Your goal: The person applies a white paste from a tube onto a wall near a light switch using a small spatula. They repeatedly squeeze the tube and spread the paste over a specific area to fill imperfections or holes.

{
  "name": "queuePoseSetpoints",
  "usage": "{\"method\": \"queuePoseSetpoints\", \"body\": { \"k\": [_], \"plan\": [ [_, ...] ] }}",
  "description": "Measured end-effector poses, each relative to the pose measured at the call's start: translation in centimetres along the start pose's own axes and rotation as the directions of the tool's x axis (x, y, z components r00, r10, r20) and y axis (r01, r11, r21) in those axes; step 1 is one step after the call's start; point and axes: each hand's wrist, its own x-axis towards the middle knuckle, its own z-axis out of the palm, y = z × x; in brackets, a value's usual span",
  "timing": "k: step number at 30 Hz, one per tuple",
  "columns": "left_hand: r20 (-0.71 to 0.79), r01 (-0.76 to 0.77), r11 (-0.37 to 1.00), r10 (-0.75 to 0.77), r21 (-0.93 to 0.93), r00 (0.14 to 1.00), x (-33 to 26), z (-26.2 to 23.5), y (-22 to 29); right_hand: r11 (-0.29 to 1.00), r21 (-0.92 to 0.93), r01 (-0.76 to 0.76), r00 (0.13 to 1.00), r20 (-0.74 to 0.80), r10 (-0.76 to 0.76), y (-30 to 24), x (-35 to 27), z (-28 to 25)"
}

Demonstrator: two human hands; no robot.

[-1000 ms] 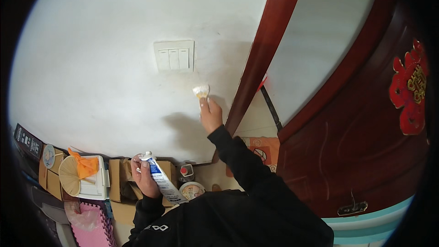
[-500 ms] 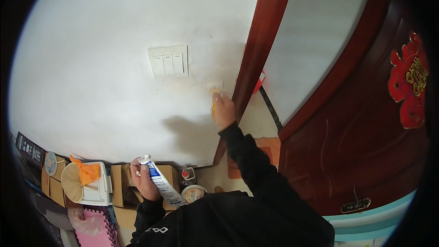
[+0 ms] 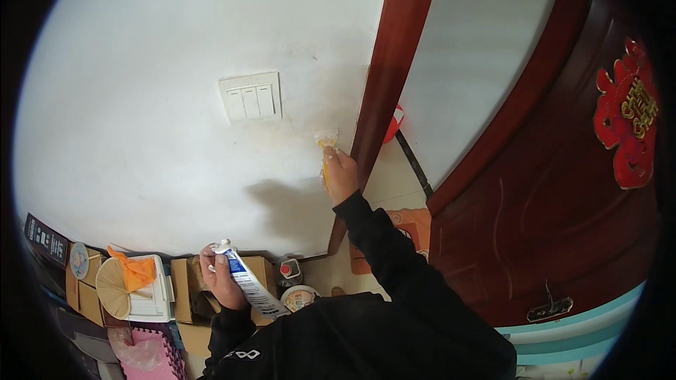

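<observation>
My right hand grips the yellow handle of a putty knife. Its pale, smeared blade is at the white wall, below and right of a three-button switch plate and left of the dark red door frame. Low in front of me, my left hand is closed around a white and blue squeeze tube, its nozzle end pointing up. White residue shows on my left fingers. Faint brownish smudges mark the wall between the switch plate and the blade.
Cardboard boxes, a white container with an orange cloth and a fan, a bottle and a round tub line the wall's foot. A dark red door stands at right, near an orange mat.
The view has shifted slightly, so the switch plate and door frame sit farther left. The putty knife's blade shows more plainly. My left hand keeps the tube in the same place.
</observation>
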Motion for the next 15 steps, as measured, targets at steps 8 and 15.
{"method": "queuePoseSetpoints", "body": {
  "k": [8, 15],
  "plan": [
    [0.020, 0.026, 1.000, -0.026, 0.007, 0.999, -0.1, -0.2, 0.3, 0.995, -0.014, 0.103, 0.993, -0.050, -0.104, -3.9, 2.3, 1.1],
    [-0.021, -0.002, 1.000, 0.002, -0.010, 1.000, 0.0, 0.2, 0.0, 1.000, 0.012, 0.014, 1.000, -0.021, -0.014, -0.2, -1.8, 0.4]
  ]
}}
